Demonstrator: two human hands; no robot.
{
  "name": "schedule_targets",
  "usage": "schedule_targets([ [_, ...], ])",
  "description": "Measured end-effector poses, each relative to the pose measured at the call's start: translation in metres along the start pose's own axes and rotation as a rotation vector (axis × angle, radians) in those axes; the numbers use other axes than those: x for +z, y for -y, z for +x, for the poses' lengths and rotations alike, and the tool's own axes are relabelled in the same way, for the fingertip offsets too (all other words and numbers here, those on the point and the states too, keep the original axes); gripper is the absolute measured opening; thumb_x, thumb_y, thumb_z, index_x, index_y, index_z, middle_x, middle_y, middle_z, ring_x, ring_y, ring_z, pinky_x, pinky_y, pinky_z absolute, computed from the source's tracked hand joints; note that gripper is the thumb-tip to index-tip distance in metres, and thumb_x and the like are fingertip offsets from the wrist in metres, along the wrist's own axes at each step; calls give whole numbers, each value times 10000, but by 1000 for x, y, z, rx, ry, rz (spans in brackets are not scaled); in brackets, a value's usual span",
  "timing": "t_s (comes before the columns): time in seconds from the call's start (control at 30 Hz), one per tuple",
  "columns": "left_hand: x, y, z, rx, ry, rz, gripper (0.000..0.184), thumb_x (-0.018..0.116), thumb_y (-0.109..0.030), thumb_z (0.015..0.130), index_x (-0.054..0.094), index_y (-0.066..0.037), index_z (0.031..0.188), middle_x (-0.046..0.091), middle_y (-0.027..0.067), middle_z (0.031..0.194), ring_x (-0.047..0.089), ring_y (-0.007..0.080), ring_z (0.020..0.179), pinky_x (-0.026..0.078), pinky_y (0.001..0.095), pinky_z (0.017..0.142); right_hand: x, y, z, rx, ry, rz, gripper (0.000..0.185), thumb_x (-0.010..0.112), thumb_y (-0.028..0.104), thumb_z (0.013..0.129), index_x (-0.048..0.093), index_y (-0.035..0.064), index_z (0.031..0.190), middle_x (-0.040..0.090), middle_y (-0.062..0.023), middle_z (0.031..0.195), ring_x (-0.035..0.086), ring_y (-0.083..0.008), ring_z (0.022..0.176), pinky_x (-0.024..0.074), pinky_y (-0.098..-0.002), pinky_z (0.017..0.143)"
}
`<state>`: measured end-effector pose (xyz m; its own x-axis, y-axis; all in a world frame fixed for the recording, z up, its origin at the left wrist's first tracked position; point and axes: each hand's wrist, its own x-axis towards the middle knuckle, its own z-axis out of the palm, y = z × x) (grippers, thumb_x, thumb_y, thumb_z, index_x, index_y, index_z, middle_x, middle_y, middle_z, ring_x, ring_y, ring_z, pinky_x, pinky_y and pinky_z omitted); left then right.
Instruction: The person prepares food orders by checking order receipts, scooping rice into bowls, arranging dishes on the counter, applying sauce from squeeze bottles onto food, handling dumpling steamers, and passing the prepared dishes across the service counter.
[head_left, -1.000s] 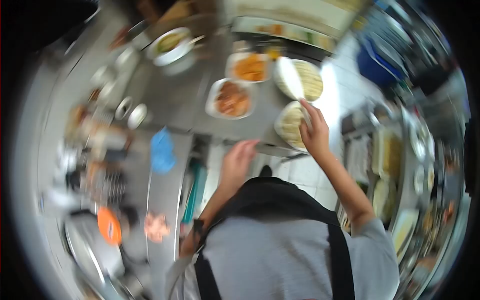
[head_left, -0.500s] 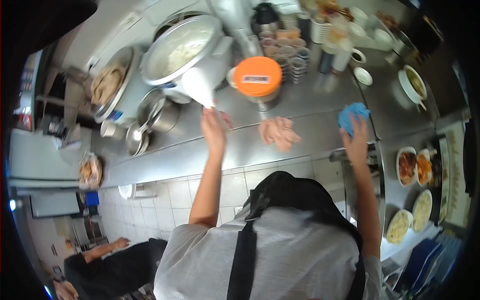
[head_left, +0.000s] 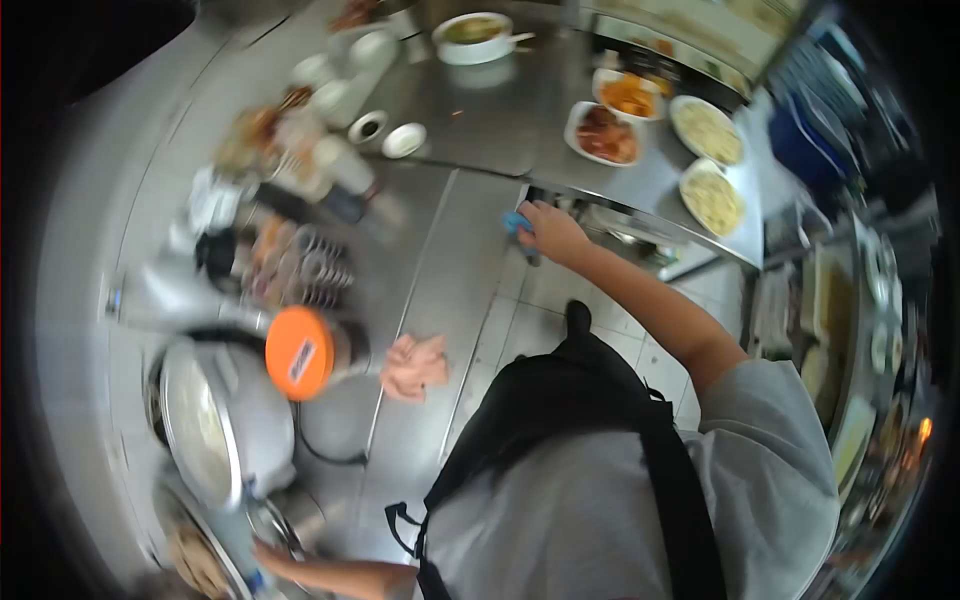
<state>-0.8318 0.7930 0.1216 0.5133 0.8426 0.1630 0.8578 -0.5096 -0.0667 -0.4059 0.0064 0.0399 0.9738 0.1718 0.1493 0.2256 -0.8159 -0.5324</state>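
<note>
My right hand (head_left: 550,235) is closed round a blue cloth (head_left: 516,223) at the counter's front edge, beside a gap under the worktop. At the lower left, my left hand (head_left: 276,562) is by some metal pans (head_left: 275,525), just below a large silver pot (head_left: 225,425) with white food inside. Its fingers are blurred, and what they hold, if anything, cannot be made out. A crumpled pink cloth (head_left: 415,368) lies on the steel counter (head_left: 430,285), right of a tub with an orange lid (head_left: 300,353).
Dishes of orange food (head_left: 630,96), reddish food (head_left: 607,135) and pale food (head_left: 712,200) stand at the upper right. A white bowl (head_left: 473,38) is at the top. Stacked cups (head_left: 315,270) and bottles (head_left: 340,165) line the left. Shelving (head_left: 830,300) stands at the right.
The view has swung round. My right hand, earlier spread on the blue cloth, now grips it at the counter edge. My left hand has moved from the tub to the pans; its white paddle no longer shows.
</note>
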Motion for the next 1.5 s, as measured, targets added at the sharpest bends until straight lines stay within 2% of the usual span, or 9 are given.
schedule_targets([
  [0.07,-51,-80,-15,-504,-235,-257,451,541,-346,932,561,-8,1231,621,186,1135,609,343,993,511,437,839,-36,-5,-42,103,-73,27,215,645,205,780,599,65,937,574,-172,927,579,-363,894,481,-446,776],
  [0.2,-145,-283,-93,-8,-669,-888,373,473,-288,971,592,-14,1194,664,152,1043,649,266,915,533,380,790,-84,-81,-158,411,-291,-141,332,695,120,713,633,102,1039,567,-148,914,564,-340,920,479,-431,795],
  [0.33,-148,-504,-167,535,-155,-1236,365,371,-252,956,610,5,1058,653,151,989,634,230,846,518,340,742,-112,-96,-182,466,-403,-184,364,683,58,700,655,120,1058,581,-130,990,538,-337,931,466,-422,826],
  [0.47,-142,-707,-362,1339,962,-1412,304,434,-212,982,623,-14,1115,659,113,1019,650,197,871,510,308,786,-100,-107,-130,148,-493,-214,418,602,6,716,651,147,1106,578,-110,1096,504,-301,1024,424,-404,895],
  [0.63,-69,-871,-525,1672,865,-947,379,439,-276,974,559,-27,1233,641,84,760,601,149,659,481,288,638,-95,-171,-132,220,-432,-126,436,544,-7,730,640,152,1123,579,-92,1119,502,-299,1069,421,-394,919],
  [0.83,-52,-896,-602,1450,1365,-790,364,435,-189,924,458,8,1229,622,76,673,573,137,570,467,286,541,-151,-227,-238,301,-388,-301,404,543,0,743,623,111,1123,593,-108,1080,538,-297,1002,433,-411,864],
  [0.97,-38,-890,-610,1334,1302,-927,374,434,-148,906,426,-12,1255,597,67,703,547,127,525,430,265,459,-199,-312,-304,790,-853,-319,219,571,31,820,625,34,1032,595,-126,873,532,-313,847,431,-407,757],
  [1.37,-103,-754,-503,752,1305,-1027,362,413,-102,920,416,-53,1278,605,25,828,468,35,524,413,172,483,-163,-298,-135,101,-296,-122,351,572,89,829,579,73,1180,554,-140,1247,473,-342,1190,324,-439,1073],
  [1.5,-111,-749,-491,814,1195,-1030,411,391,-94,905,420,-43,1312,598,25,808,500,55,537,429,200,478,-225,-410,-193,755,-430,-192,315,549,78,846,592,20,1152,623,-175,1104,582,-356,986,459,-414,828],
])
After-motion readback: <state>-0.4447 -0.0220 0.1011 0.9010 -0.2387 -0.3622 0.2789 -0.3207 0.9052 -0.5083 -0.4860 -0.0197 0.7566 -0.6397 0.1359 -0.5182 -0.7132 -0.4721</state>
